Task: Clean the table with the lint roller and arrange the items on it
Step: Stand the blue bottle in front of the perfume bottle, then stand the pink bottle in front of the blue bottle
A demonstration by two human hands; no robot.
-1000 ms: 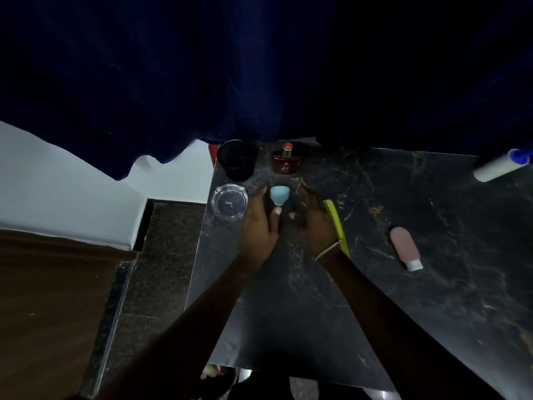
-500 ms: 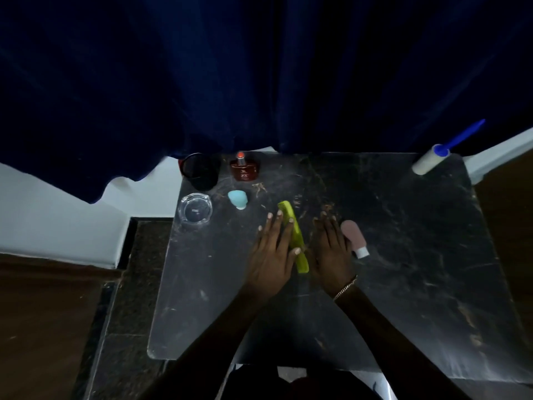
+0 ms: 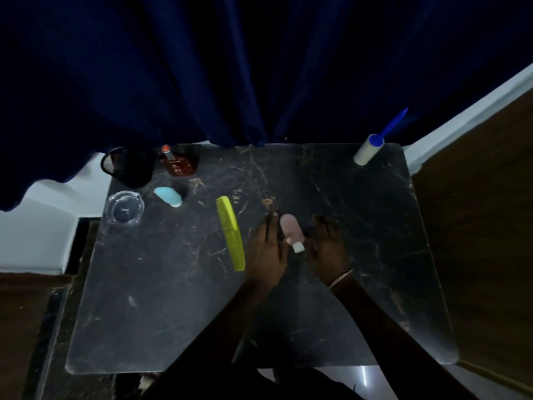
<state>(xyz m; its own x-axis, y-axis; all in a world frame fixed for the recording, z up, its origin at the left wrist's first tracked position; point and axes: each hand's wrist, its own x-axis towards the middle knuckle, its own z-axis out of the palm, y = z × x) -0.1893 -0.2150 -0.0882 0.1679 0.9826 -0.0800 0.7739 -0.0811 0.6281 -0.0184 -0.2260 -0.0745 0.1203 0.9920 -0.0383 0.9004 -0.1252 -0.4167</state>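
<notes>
Both hands are shifted rightward off the green comb point(image 3: 230, 232); the pink tube point(image 3: 292, 232) lies between left hand point(image 3: 266, 252) and right hand point(image 3: 328, 249), long axis near-to-far on the counter point(image 3: 173, 298), fingers spread, left thumb touching.

Blurred at the fingertips of both hands point(image 3: 297, 243), so contact with the pink bottle point(image 3: 291, 230) impossible to tell. Partly covered by the curtain point(image 3: 202, 67): the black mesh cup point(image 3: 129, 168). Unreadable on the red bottle point(image 3: 180, 166): the label.
</notes>
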